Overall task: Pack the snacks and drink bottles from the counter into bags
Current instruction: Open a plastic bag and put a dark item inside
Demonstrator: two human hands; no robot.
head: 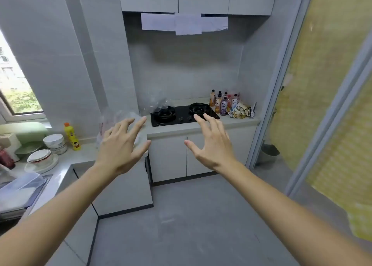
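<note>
Several drink bottles (222,102) stand in a cluster on the far counter (239,121), right of the black gas hob. Crumpled snack packets (240,109) lie just right of the bottles. Clear plastic bags (159,104) lie heaped on the hob's left burner and on the counter corner behind my left hand. My left hand (120,145) and my right hand (209,142) are stretched out in front of me, fingers spread, holding nothing, well short of the counter.
A black two-burner hob (182,114) fills the counter's middle. On the left counter stand stacked bowls (55,143), plates (40,158), a yellow bottle (72,136) and a sink (22,189). A sliding glass door (322,108) is to the right. Grey floor lies ahead.
</note>
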